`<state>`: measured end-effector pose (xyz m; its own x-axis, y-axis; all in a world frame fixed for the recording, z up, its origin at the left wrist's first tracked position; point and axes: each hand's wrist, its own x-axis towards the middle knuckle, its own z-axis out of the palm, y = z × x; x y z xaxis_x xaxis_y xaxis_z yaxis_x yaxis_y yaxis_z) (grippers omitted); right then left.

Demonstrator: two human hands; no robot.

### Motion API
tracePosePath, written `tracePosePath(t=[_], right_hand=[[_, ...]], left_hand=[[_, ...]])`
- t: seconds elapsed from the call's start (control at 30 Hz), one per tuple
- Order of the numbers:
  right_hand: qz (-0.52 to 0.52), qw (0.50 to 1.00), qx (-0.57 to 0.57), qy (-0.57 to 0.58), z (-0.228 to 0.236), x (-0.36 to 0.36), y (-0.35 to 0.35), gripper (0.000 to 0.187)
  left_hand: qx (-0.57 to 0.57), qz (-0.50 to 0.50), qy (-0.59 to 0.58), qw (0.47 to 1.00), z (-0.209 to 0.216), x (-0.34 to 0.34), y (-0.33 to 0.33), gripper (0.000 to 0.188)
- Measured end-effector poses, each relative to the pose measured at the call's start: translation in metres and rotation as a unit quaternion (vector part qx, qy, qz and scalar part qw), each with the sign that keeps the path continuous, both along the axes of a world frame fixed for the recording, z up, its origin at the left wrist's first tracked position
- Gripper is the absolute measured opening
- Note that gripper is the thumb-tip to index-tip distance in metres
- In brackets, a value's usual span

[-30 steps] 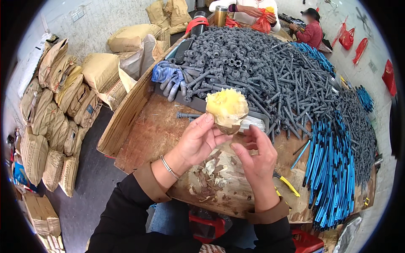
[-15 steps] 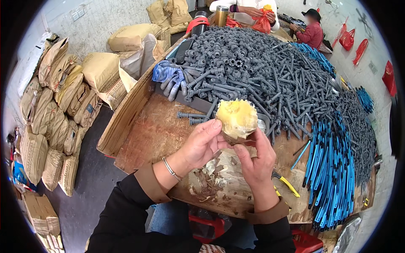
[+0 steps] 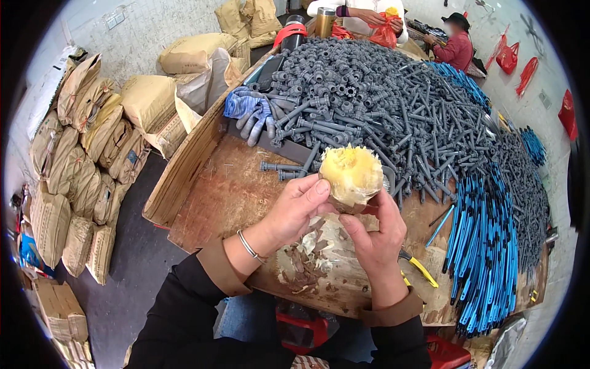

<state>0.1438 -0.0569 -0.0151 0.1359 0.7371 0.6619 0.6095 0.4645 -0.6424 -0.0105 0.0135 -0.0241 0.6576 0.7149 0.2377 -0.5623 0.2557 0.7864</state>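
Observation:
A partly peeled, yellow-fleshed sweet potato (image 3: 351, 175) is held up over the table between my two hands, its broken top facing up and brown skin around its lower part. My left hand (image 3: 302, 206) grips its left side, the thumb pressed near the flesh. On the other side, my right hand (image 3: 378, 230) has its fingers closed around the lower right. Below them, scraps of peel (image 3: 307, 261) lie scattered on a pale sheet on the wooden table (image 3: 215, 197).
Grey plastic fittings (image 3: 369, 92) are heaped across the table, with blue strips (image 3: 482, 252) at right. Yellow-handled pliers (image 3: 421, 270) lie by my right wrist. Blue-grey gloves (image 3: 249, 111) rest at left. Brown sacks (image 3: 147, 104) line the wall. Two people (image 3: 458, 46) are at the far side.
Both hands and the sweet potato have shifted very slightly to the right in the picture. The grip stays much the same.

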Motion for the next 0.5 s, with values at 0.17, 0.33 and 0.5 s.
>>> tracePosePath(t=[0.17,0.33,0.5], right_hand=[[-0.014,0.999,0.045,-0.012,-0.0045,-0.0008,0.0025,0.064],[-0.008,1.000,0.029,-0.003,-0.0010,-0.0011,-0.0002,0.063],[-0.008,0.999,0.031,0.002,-0.0023,-0.0021,0.0012,0.063]], left_hand=[[0.005,0.001,0.009,1.000,0.0002,-0.0004,-0.0001,0.048],[0.002,0.015,0.017,1.000,0.0011,0.0005,-0.0026,0.048],[0.013,0.012,0.013,1.000,-0.0010,-0.0006,-0.0004,0.048]])
